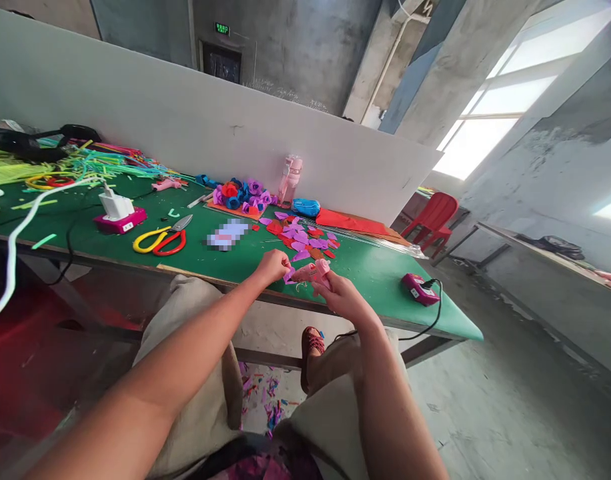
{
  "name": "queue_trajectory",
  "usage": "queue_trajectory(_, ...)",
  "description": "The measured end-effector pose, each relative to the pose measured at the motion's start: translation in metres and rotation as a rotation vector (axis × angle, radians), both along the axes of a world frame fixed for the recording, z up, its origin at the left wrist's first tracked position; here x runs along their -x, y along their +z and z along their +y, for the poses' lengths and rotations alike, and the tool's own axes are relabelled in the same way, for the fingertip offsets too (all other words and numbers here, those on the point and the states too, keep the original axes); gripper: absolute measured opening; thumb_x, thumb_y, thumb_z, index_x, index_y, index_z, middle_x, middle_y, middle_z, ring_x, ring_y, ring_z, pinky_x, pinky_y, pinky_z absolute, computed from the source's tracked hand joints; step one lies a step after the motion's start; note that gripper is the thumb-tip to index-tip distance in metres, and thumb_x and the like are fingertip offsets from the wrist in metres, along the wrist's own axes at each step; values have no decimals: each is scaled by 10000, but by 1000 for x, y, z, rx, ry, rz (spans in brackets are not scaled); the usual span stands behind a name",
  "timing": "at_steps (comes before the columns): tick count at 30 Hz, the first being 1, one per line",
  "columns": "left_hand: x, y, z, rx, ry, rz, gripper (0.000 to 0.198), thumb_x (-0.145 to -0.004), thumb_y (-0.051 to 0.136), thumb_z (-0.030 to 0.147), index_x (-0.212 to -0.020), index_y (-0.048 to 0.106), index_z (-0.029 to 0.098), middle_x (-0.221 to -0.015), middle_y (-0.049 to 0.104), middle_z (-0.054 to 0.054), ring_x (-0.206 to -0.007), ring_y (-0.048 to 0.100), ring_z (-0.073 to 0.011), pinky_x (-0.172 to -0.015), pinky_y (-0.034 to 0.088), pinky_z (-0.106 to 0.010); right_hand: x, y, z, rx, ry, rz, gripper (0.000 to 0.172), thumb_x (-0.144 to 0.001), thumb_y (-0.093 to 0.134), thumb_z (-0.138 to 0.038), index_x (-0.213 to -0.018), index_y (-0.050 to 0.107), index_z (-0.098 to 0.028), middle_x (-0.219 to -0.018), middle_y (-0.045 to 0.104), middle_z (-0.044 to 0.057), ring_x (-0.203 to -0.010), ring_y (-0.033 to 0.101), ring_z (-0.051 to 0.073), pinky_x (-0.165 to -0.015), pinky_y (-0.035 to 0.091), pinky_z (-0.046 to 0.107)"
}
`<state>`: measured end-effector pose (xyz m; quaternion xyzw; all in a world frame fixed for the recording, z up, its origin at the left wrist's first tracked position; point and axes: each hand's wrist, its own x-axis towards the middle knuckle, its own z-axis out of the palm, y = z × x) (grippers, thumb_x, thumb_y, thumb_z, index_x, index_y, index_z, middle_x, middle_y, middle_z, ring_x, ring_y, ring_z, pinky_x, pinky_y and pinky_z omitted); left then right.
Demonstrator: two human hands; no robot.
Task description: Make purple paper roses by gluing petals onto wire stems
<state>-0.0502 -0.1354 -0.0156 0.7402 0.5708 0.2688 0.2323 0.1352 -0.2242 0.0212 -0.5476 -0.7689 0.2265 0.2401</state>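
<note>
My right hand (339,293) grips a pink hot glue gun (310,271) over the front edge of the green table. Its nozzle points left, toward a small purple paper piece (289,275) pinched in my left hand (274,267). Whether the nozzle touches the paper I cannot tell. Just beyond both hands lies a loose spread of purple and red paper petals (300,237). Farther back, finished-looking purple, blue and red paper flowers (243,195) sit in a heap on an orange sheet (225,209).
Scissors (165,235) with yellow and red handles lie left, near a magenta power strip (120,220) with a white plug. A pink bottle (290,181) stands by the white partition (210,127). Another magenta power strip (419,289) with a cable sits near the right corner.
</note>
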Motion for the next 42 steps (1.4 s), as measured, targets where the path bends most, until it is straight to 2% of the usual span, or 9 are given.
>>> queue_trajectory(42, -2, 1, -1, -13, 17, 19, 157, -622, 590, 102, -704, 718, 144, -678, 692, -36, -649, 592, -141, -611, 435, -226, 4, 1, 1, -12, -18, -62, 249, -846, 426, -403, -728, 487, -192, -663, 595, 6, -541, 470, 117, -509, 319, 233)
